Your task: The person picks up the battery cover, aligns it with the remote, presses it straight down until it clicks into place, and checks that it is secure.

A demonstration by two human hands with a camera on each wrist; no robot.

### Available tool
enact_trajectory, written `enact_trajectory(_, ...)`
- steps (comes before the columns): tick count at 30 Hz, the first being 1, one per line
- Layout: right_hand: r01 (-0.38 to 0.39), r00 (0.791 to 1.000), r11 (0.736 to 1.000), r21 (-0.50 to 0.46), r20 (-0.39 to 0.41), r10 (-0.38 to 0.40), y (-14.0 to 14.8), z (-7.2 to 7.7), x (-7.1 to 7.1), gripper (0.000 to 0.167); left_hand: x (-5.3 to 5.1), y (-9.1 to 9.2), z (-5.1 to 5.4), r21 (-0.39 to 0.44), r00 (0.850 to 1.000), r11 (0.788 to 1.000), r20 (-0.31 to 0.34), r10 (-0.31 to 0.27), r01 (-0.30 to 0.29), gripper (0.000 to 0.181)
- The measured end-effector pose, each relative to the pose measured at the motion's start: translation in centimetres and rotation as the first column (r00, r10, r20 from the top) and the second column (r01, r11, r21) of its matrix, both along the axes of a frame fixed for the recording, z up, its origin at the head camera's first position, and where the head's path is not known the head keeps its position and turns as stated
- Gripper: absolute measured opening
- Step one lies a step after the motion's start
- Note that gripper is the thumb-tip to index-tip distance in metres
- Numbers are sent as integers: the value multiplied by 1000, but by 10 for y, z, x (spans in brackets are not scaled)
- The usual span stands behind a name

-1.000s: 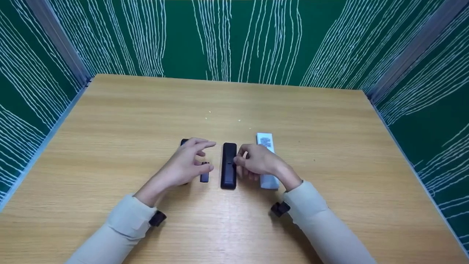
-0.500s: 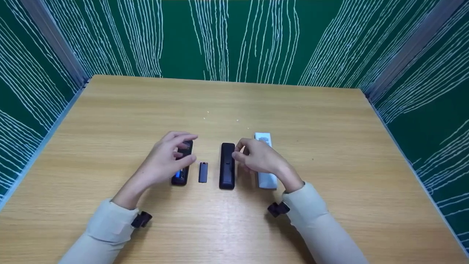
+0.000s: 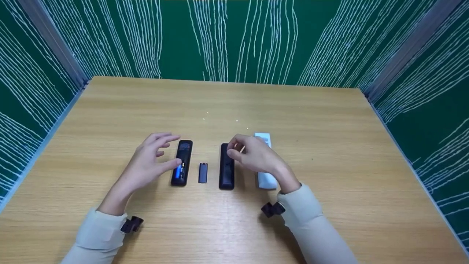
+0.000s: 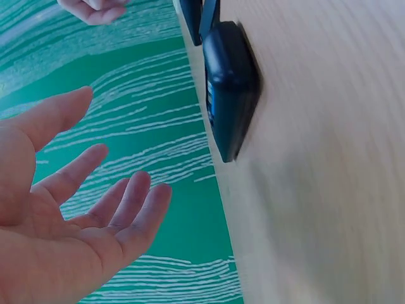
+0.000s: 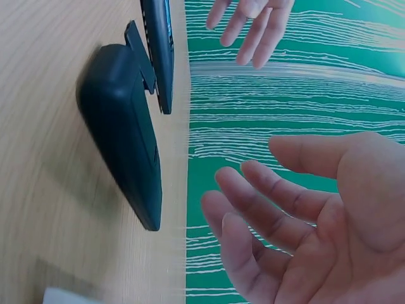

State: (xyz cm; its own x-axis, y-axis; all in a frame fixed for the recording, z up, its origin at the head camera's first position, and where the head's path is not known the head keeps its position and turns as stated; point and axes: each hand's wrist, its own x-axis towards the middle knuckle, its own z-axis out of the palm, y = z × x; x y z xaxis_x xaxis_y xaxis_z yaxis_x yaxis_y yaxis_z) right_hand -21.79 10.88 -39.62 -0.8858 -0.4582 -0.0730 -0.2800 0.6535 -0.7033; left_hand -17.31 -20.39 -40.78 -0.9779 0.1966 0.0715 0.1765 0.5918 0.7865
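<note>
On the left lies a black remote point(image 3: 184, 154), its battery bay uncovered with a blue battery point(image 3: 178, 171) in it. My left hand point(image 3: 148, 161) hovers at its left side, fingers spread, holding nothing; the left wrist view shows a gap between hand point(image 4: 88, 221) and remote point(image 4: 233, 82). A small dark cover point(image 3: 203, 173) lies just right of that remote. Further right, a second black remote point(image 3: 227, 176) lies with its back up. Above its upper right edge is my right hand point(image 3: 256, 154), loosely bent and empty, also clear of the remote point(image 5: 120, 126) in the right wrist view.
A white remote-shaped object point(image 3: 267, 180) lies right of the second remote, partly hidden under my right hand. Tiny pale specks are scattered farther back on the wooden table point(image 3: 311, 121). Green walls point(image 3: 179, 40) with white lines stand around the table.
My left hand has moved left, away from the small cover, uncovering the left remote and its battery bay. My right hand has shifted slightly left, over the second remote's edge.
</note>
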Motion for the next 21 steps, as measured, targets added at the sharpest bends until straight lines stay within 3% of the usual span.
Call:
enact_trajectory(12, 7, 998, 999, -42, -60, -9, -18, -5, -4, 20, 1, -11, -9, 38, 996, 999, 91, -6, 3, 79)
enact_trajectory(21, -49, 996, 998, -44, -81, 45, -36, -9, -7, 21, -4, -12, -16, 110, 974, 994, 225, -29, 4, 94)
